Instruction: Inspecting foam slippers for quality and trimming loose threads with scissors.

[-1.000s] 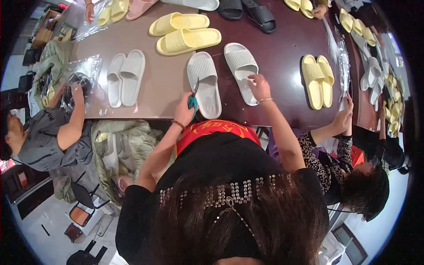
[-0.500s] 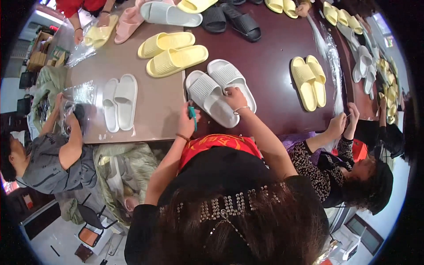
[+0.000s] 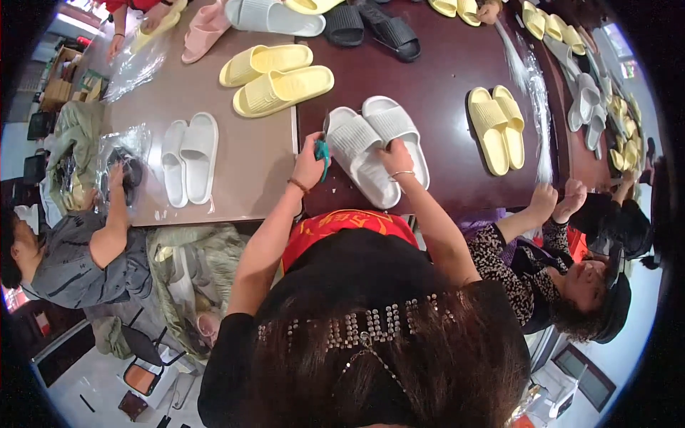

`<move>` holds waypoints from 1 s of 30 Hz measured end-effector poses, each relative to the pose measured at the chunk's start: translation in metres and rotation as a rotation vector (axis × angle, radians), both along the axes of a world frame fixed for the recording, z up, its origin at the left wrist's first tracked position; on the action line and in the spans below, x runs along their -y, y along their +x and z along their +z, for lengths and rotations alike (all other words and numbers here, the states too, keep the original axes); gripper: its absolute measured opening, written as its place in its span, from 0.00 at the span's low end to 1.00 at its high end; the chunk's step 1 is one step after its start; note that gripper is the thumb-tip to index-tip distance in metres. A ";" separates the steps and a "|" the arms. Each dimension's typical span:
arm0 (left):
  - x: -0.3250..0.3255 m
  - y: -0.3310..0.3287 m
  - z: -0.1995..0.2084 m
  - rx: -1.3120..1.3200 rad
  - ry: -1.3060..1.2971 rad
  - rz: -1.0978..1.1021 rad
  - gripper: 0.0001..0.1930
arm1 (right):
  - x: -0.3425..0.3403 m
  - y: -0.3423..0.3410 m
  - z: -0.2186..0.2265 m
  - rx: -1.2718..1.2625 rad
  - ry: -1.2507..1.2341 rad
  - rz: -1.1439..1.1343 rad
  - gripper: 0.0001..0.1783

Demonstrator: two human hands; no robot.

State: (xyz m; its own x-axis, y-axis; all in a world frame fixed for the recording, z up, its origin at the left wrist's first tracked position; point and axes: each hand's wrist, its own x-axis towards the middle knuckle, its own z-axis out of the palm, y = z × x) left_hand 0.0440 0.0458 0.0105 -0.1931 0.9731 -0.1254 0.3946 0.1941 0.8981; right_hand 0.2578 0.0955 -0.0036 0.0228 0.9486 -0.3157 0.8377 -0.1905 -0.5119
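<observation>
In front of me on the dark table lies a pair of pale grey slide slippers, a left one (image 3: 355, 135) and a right one (image 3: 391, 120), side by side with toes pointing away. My right hand (image 3: 397, 158) is closed around the inner strap edges where the two meet. Teal-handled scissors (image 3: 323, 151) are gripped in my left hand (image 3: 309, 168), beside the left slipper's outer edge. Their blades point away from me, close to the strap's side. Whether they touch it, I cannot tell.
Yellow slippers (image 3: 283, 89) lie beyond on the left, with another yellow pair (image 3: 498, 132) at right. A white pair (image 3: 191, 158) rests on the brown table part (image 3: 250, 157). Co-workers sit on both sides; one handles dark slippers (image 3: 127, 175) in clear plastic.
The grey slippers have shifted right, my right hand with them. My left hand has moved forward and right, bringing the scissors up to the left slipper's strap.
</observation>
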 end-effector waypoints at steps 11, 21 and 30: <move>0.088 -0.070 -0.036 -0.253 -0.126 0.114 0.20 | 0.019 0.086 0.038 -0.090 -0.065 0.161 0.17; 0.090 -0.043 -0.003 -0.308 -0.276 -0.203 0.19 | -0.052 -0.056 0.058 0.350 0.124 0.858 0.17; 0.105 -0.033 0.008 -0.216 -0.106 -0.025 0.22 | -0.069 -0.090 0.057 0.697 -0.092 1.206 0.26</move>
